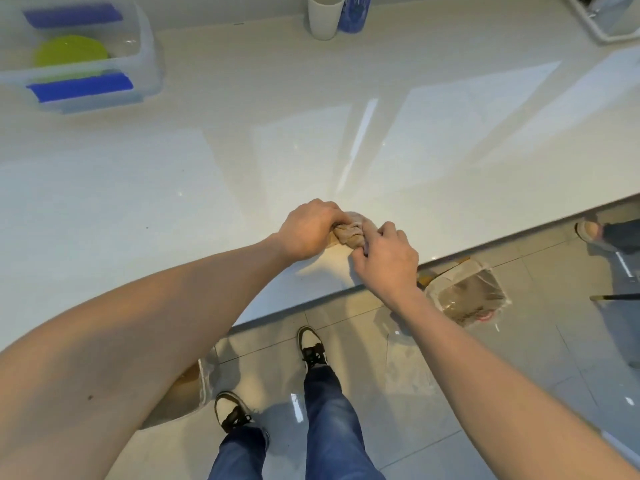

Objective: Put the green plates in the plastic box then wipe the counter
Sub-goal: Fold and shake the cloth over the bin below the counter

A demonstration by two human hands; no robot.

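From the head view we see the plastic box [104, 64] cut off at the left edge, the green plates [69, 51] lying inside it. Our left hand [308, 230] and right hand [386, 259] both close on a bunched beige cloth [353, 232] on the counter [207, 150], near its front edge; our fingers hide most of the cloth.

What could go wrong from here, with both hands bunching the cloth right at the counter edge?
1. The cloth is wadded between the left hand and right hand near the counter edge, so it could slip off onto the floor.
2. A wide wipe toward the back may knock the white cup over.
3. A leftward sweep could shove the plastic box holding the green plate.
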